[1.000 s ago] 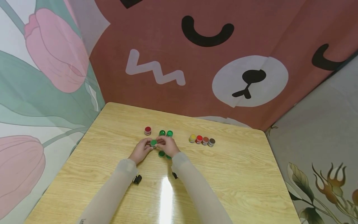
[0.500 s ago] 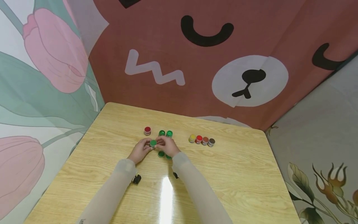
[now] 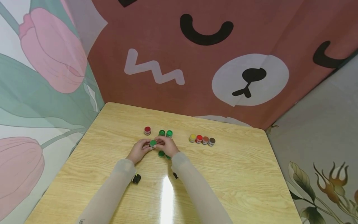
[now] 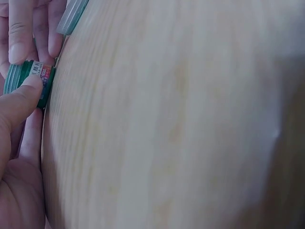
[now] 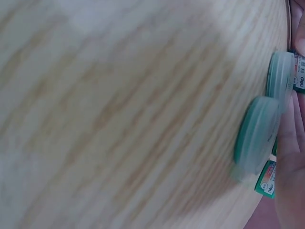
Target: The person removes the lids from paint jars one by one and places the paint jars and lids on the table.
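Both hands hold a small green paint jar [image 3: 152, 143] low over the table, left of centre. My left hand [image 3: 138, 150] grips it from the left; in the left wrist view the thumb [image 4: 31, 88] presses against its printed label. From the right, my right hand [image 3: 167, 146] pinches the same jar, a fingertip near its ridged lid. Beyond the hands stand two more green jars, one dark [image 3: 162, 133] and one brighter [image 3: 169, 133]. Nearer me lie two flat green discs like lids [image 5: 257, 138], partly hidden by the right hand in the head view.
A dark red jar [image 3: 147, 130] stands alone at the back left. Yellow [image 3: 192, 138], red [image 3: 199, 138], and two brown jars [image 3: 208, 141] form a row to the right. Patterned cloth [image 3: 156, 99] hangs behind the wooden table [image 3: 237, 174].
The hands keep their hold on the green jar with almost no movement. The head view has shifted very slightly; the other jars stay in place.
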Tool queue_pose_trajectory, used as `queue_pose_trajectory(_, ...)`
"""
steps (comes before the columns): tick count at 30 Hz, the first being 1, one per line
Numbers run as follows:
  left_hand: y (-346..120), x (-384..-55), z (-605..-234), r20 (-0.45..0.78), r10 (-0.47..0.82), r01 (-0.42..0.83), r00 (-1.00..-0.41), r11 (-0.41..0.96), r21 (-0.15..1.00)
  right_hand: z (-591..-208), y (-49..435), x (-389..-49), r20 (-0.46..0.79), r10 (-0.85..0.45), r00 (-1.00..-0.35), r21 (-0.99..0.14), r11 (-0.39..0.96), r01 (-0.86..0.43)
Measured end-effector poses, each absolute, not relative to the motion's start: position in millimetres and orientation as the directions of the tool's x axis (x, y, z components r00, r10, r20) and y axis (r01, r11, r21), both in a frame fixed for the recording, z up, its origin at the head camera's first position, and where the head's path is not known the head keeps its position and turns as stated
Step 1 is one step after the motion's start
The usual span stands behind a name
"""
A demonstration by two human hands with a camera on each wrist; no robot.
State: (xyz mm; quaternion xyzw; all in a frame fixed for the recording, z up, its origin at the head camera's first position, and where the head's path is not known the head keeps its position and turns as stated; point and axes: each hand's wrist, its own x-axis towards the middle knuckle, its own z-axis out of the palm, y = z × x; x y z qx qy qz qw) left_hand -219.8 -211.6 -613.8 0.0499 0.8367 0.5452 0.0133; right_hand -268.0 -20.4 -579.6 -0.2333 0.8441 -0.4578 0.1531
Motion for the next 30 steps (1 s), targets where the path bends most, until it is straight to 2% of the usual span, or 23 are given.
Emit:
queue_pose_trajectory(5, -211.2, -220.9, -612.1, -0.009, 0.093, 0.029, -0.996, 0.397, 0.917, -578.1, -18.3, -269.2, -0.038, -0.561, -0.827, -0.842, 0.463, -0.276)
queue_pose_trajectory(12, -210.5, -221.1, -612.1, -0.02, 0.087, 0.016, -0.996, 0.393, 0.919, -578.9, -17.9, -268.1, -0.077, -0.53, -0.844, -0.861, 0.463, -0.212)
queue_pose_trajectory(30, -212.8, -220.8, -611.1, -0.026, 0.107, 0.018, -0.994, 0.395, 0.918, -582.5, -15.2, -264.8, -0.019, -0.535, -0.845, -0.864, 0.433, -0.255)
